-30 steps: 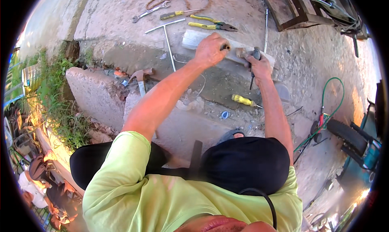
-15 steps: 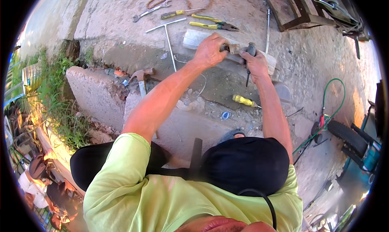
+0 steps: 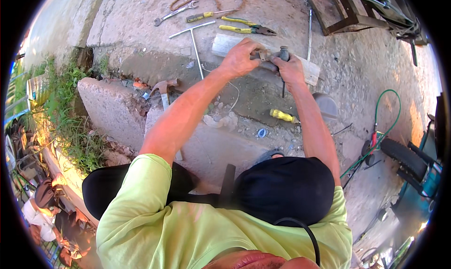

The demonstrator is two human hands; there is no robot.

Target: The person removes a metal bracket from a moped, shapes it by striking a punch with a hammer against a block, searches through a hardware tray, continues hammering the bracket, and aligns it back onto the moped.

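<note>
Over a pale wooden plank (image 3: 225, 44), both of my hands are close together. My left hand (image 3: 240, 58) pinches a small rusty metal part (image 3: 264, 56), whose exact kind I cannot make out. Wrapped round a dark-handled screwdriver (image 3: 283, 54) is my right hand (image 3: 290, 71); the thin shaft points down toward me below the fingers. The right fingertips are beside the metal part and partly hide it. Nearer to me, a yellow-handled screwdriver (image 3: 282, 115) lies on the ground by my right forearm.
Beyond the plank lie yellow-handled pliers (image 3: 248, 26), a T-handle wrench (image 3: 192, 32), another screwdriver (image 3: 200, 17), a spanner (image 3: 174, 14) and a long metal rod (image 3: 309, 35). A claw hammer (image 3: 164, 91) rests left of my forearm. A wooden frame (image 3: 350, 21) stands far right.
The dark-handled screwdriver and my right hand have shifted slightly left and away from me. My left hand has moved a little left, with the metal part turned between its fingers.
</note>
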